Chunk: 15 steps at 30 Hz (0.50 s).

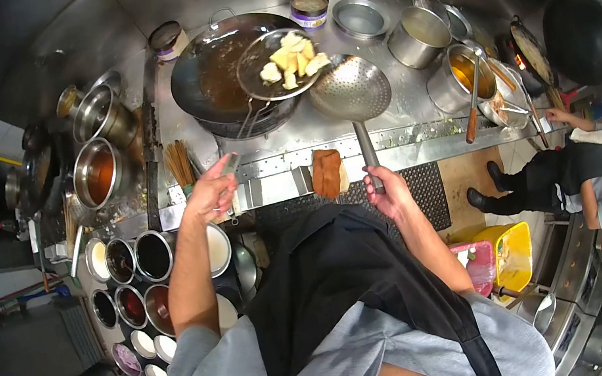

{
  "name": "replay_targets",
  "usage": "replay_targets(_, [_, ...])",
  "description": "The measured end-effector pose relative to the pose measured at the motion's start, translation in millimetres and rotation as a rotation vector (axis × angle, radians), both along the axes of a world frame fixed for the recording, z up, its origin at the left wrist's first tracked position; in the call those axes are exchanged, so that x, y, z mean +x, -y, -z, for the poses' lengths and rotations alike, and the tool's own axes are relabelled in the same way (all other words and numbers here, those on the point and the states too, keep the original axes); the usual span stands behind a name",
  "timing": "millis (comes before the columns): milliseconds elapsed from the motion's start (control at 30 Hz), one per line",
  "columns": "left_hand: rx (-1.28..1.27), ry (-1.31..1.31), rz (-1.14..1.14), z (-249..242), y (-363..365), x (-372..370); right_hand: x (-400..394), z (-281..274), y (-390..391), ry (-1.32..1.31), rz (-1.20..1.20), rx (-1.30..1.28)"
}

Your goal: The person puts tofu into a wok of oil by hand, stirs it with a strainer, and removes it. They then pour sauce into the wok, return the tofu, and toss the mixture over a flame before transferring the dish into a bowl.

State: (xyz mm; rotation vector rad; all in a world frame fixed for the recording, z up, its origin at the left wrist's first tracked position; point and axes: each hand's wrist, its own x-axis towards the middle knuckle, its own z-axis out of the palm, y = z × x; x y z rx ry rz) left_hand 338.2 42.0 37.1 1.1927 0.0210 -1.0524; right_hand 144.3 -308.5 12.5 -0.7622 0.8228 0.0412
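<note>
My right hand (388, 190) grips the perforated ladle (350, 89) beside the wok (216, 70); my left hand (210, 193) holds the skimmer (271, 64) of fried pieces (290, 57) over it. Sauce pots (138, 258) crowd left.

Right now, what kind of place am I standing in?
Most likely a commercial restaurant kitchen. A big wok sits on a steel cooking range, steel pots of sauces stand at your left, and your right hand holds a perforated ladle.
</note>
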Motion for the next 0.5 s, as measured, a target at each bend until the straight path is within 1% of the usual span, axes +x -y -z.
replay_targets(33, [0.0, 0.045, 0.012, -2, 11, -9, 4, 0, -2, -0.001, 0.01, 0.006])
replay_targets(67, [0.067, 0.053, -0.006, -10, 24, -20, 8, -2, -4, 0.008, 0.009, 0.004])
replay_targets(100, [0.07, 0.054, 0.003, -8, 39, -30, 11, -4, -5, 0.018, 0.007, -0.001])
replay_targets(167, [0.424, 0.626, 0.092, 4, 69, -48, 13, -6, -5, 0.024, 0.01, -0.032])
replay_targets(233, [0.425, 1.296, -0.021, 39, 91, -62, 13, -6, -2, 0.01, -0.009, -0.189])
replay_targets(267, [0.487, 1.224, 0.048, 25, 101, -70, 13, -4, 1, -0.015, -0.004, -0.211])
replay_targets(300, [0.482, 1.226, 0.054, 19, 108, -73, 11, -3, 5, -0.016, 0.003, -0.211])
replay_targets(367, [0.592, 1.282, 0.115, 12, 118, -76, 10, -3, 15, -0.037, 0.015, -0.188])
replay_targets(433, [0.57, 1.309, 0.101, 5, 121, -75, 9, 8, 22, -0.015, 0.045, -0.145])
replay_targets(500, [0.551, 1.444, 0.012, 1, 123, -70, 13, 21, 31, 0.015, 0.064, -0.107])
